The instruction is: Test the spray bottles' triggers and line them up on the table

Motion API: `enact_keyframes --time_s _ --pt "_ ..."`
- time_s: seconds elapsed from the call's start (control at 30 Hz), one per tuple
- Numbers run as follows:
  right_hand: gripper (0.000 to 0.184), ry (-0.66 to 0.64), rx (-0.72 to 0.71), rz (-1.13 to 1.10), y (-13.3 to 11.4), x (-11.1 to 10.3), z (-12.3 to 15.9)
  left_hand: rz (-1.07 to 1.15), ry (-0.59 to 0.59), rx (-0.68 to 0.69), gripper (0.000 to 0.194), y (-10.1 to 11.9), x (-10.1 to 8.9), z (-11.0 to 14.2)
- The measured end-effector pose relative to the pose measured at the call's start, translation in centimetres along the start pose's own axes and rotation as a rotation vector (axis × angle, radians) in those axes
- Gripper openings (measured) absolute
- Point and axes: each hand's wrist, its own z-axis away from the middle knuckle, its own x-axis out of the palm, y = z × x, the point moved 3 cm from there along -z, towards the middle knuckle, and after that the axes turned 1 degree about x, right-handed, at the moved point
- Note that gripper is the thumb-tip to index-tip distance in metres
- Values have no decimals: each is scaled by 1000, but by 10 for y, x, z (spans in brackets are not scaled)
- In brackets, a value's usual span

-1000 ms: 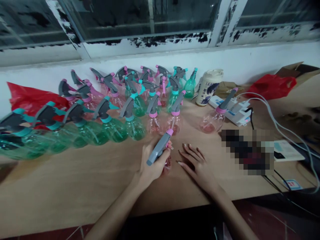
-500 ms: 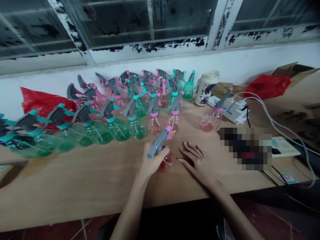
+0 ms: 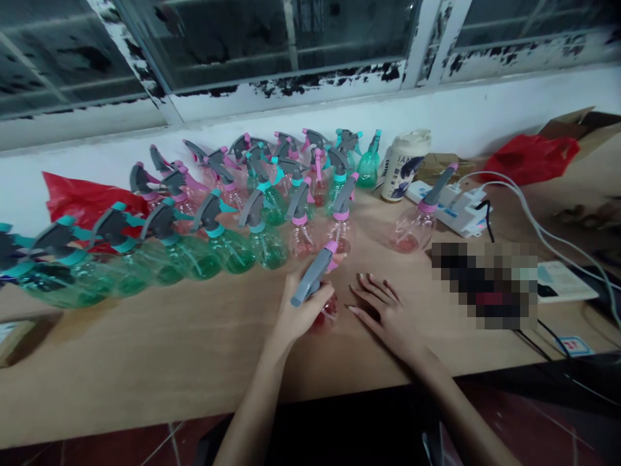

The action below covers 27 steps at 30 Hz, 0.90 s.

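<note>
My left hand (image 3: 297, 314) grips a small pink spray bottle (image 3: 326, 312) with a grey trigger head (image 3: 311, 277) and pink collar, standing on the wooden table (image 3: 145, 362). Flat on the table just to the bottle's right lies my right hand (image 3: 385, 313), fingers spread, holding nothing. Behind them stand several rows of green spray bottles (image 3: 228, 243) and pink spray bottles (image 3: 299, 223), all with grey triggers.
One lone pink spray bottle (image 3: 416, 223) stands right of the rows, by a white power strip (image 3: 456, 207) with cables (image 3: 533, 223). A paper cup (image 3: 402, 165), red plastic bags (image 3: 531, 158), a cardboard box (image 3: 589, 126) and a blurred patch lie at right. A white wall and window run behind.
My left hand and the pink bottle have shifted slightly away from me, toward the rows. The view has drifted a little; my right hand stays flat.
</note>
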Motion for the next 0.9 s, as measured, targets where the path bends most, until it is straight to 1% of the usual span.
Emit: enact_keyframes --time_s 0.27,0.57,0.7,0.9 --pt "41 7 3 -9 -2 -1 0 -7 31 3 29 -3 1 -1" --pt "42 12 -6 -15 0 0 0 10 35 13 18 1 2 -3" --pt "42 13 -8 -25 1 1 0 -3 40 -11 13 -2 1 -1" --pt "41 13 3 -26 1 1 0 -60 108 -28 20 -8 -1 4"
